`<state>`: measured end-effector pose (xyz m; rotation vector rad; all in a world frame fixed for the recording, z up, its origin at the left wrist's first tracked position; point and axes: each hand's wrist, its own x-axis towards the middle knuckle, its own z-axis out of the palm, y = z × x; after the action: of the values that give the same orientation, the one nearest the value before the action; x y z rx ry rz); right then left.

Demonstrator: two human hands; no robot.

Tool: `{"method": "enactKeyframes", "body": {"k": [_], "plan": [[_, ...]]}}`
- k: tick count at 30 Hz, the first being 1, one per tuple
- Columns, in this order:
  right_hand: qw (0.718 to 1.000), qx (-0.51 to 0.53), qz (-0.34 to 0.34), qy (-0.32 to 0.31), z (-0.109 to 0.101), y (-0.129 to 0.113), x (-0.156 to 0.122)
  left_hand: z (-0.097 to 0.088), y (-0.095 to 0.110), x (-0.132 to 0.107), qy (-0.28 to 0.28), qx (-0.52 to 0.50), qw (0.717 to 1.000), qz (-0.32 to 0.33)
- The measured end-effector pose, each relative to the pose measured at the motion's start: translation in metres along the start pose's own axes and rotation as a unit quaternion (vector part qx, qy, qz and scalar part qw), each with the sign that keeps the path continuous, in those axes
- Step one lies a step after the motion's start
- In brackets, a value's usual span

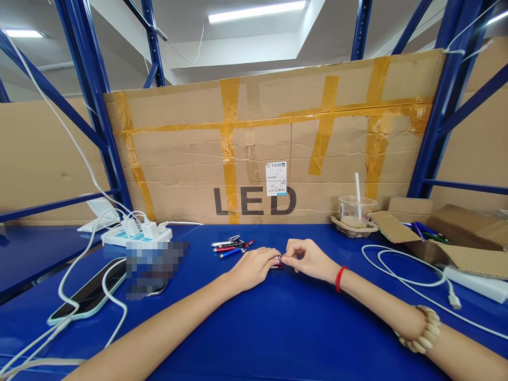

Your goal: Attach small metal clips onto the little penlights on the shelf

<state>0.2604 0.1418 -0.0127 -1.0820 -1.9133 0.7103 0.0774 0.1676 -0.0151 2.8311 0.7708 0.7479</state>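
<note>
My left hand [254, 267] lies low over the blue tabletop, its fingers curled over a small red and silvery object [277, 266] that is mostly hidden. Thumb and forefinger of my right hand [309, 258] pinch at the end of this object, close to the left fingertips. Its exact kind is too covered to tell. Just beyond my left hand lies a small pile of slim metal pen-like tubes [230, 246] in silver, red, blue and black, some with clips or rings.
At left are a power strip [115, 236] with plugs, white cables and a phone [89, 291]. At right stand a plastic cup [357, 206] with a straw, a coiled white cable [405, 280] and an open cardboard box [468, 254]. A large cardboard sheet [190, 169] closes the back.
</note>
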Motion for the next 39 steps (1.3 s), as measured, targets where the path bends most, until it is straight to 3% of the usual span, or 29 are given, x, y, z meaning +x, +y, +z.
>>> {"method": "enactKeyframes", "body": {"k": [8, 13, 29, 35, 39], "plan": [[0.997, 0.026, 0.069, 0.020, 0.001, -0.002, 0.004, -0.001, 0.001, 0.001, 0.012, -0.001, 0.999, -0.032], [0.995, 0.016, 0.096, 0.000, -0.003, 0.002, 0.005, -0.002, 0.002, 0.002, 0.005, 0.000, 1.000, -0.027], [0.991, 0.048, 0.120, -0.019, -0.005, 0.008, 0.006, -0.004, 0.004, 0.001, -0.015, -0.016, 0.999, -0.039], [0.988, 0.101, 0.119, 0.002, -0.002, 0.004, 0.006, -0.004, 0.005, 0.001, 0.025, -0.008, 0.999, -0.030], [0.978, 0.154, 0.144, 0.008, 0.002, -0.002, 0.005, -0.004, 0.005, 0.002, 0.056, 0.017, 0.996, -0.071]]}}
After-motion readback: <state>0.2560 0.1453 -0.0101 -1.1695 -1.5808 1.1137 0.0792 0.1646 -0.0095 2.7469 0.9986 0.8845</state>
